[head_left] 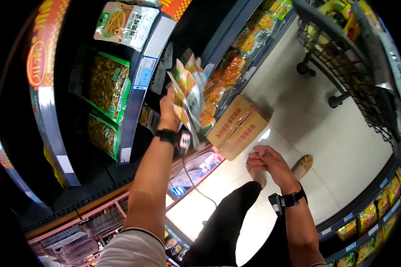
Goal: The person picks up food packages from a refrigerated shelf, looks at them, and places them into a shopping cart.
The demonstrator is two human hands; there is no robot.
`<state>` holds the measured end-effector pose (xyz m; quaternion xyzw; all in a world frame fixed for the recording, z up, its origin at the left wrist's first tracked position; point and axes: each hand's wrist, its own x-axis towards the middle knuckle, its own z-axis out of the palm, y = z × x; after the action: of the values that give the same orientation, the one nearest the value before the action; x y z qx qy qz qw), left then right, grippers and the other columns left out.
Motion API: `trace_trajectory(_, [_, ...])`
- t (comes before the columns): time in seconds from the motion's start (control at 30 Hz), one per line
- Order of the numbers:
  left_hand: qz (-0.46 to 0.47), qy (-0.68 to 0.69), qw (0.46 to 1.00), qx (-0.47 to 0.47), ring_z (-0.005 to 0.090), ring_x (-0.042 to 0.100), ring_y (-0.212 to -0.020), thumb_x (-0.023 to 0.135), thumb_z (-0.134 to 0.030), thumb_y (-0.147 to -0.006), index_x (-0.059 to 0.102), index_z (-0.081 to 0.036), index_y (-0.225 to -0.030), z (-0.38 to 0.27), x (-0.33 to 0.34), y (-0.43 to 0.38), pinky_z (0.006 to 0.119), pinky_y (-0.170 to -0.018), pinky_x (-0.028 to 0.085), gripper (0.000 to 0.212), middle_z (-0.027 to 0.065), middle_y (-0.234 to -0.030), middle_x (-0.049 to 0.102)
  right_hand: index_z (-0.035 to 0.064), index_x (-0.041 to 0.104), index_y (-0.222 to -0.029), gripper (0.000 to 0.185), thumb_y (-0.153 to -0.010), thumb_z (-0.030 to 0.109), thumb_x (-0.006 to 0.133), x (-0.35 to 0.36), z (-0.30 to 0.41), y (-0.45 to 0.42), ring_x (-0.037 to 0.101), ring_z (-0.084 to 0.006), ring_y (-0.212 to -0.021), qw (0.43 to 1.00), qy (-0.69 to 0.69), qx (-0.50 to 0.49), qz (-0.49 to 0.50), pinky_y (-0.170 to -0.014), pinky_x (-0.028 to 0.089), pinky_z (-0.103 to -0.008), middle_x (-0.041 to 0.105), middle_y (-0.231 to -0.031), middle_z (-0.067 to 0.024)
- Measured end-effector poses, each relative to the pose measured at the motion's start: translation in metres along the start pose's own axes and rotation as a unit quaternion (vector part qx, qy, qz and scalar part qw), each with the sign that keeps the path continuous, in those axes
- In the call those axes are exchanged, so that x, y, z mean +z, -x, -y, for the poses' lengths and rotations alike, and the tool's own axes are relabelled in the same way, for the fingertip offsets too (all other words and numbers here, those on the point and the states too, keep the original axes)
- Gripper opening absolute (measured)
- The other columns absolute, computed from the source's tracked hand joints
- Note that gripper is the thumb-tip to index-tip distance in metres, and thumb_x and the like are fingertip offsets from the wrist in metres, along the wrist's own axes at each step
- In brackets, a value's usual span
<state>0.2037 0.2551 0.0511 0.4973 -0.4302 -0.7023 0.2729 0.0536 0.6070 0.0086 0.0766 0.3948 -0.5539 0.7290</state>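
My left hand grips a bunch of upright foil food pouches by their near side, at the front of the dark shelf. The pouches are slightly blurred, and my fingers are partly hidden behind them. More pouches of a similar look lie deeper in that shelf. Over the floor near my shoes, my right hand hangs with loosely bent fingers and nothing in it. Just beyond it, a taped cardboard carton with red printing sits on the floor against the shelf base.
Green-edged pouches and a white pouch stand on the upper shelf, behind its price-label rail. Packaged orange-red snacks fill the lowest shelf. A loaded wire shopping cart stands at right. A cable hangs from my left wrist.
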Motion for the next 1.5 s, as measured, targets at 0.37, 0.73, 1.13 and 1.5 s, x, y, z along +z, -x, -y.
trace_trajectory(0.37, [0.087,-0.089,0.988,-0.092,0.018,0.066,-0.094,0.053,-0.02,-0.102,0.056,-0.002,-0.125,-0.017,0.143,0.213,0.03,-0.08,0.056,0.03,0.009,-0.109,0.066,0.0048,0.046,-0.139,0.057,-0.103,0.049,0.046,0.056,0.083,0.07,0.061,-0.0223,-0.115,0.974,-0.189,-0.086,0.09,-0.1,0.051,-0.0389,0.057,-0.134,-0.0121])
trace_trajectory(0.73, [0.171,-0.091,0.979,-0.057,0.0104,0.061,-0.101,0.054,-0.011,-0.102,0.056,-0.001,-0.127,-0.133,0.268,0.313,0.026,-0.088,0.05,0.027,0.0049,-0.117,0.064,-0.0004,0.042,-0.139,0.052,-0.096,0.014,0.065,0.094,0.157,0.273,0.058,-0.0195,-0.12,0.951,-0.218,-0.218,-0.019,-0.106,0.045,-0.0344,0.059,-0.128,-0.0103])
trace_trajectory(1.13, [0.369,-0.162,0.91,0.102,0.0096,0.06,-0.094,0.062,-0.021,-0.098,0.059,0.001,-0.114,-0.196,0.538,0.187,0.027,-0.085,0.049,0.027,0.0047,-0.105,0.067,-0.0018,0.057,-0.122,0.027,-0.099,0.012,0.055,0.007,0.384,0.294,0.063,-0.0156,-0.104,0.866,-0.178,-0.462,-0.075,-0.093,0.051,-0.0304,0.065,-0.114,-0.0078])
trace_trajectory(1.5, [0.364,-0.367,0.835,0.19,0.0324,0.064,-0.1,0.064,-0.034,-0.094,0.05,0.012,-0.119,-0.101,0.64,0.018,0.039,-0.088,0.049,0.054,0.0253,-0.111,0.065,0.0007,0.058,-0.124,0.036,-0.104,0.026,0.044,-0.05,0.448,0.23,0.062,-0.0236,-0.111,0.858,-0.23,-0.411,-0.204,-0.095,0.05,-0.0371,0.063,-0.123,-0.0127])
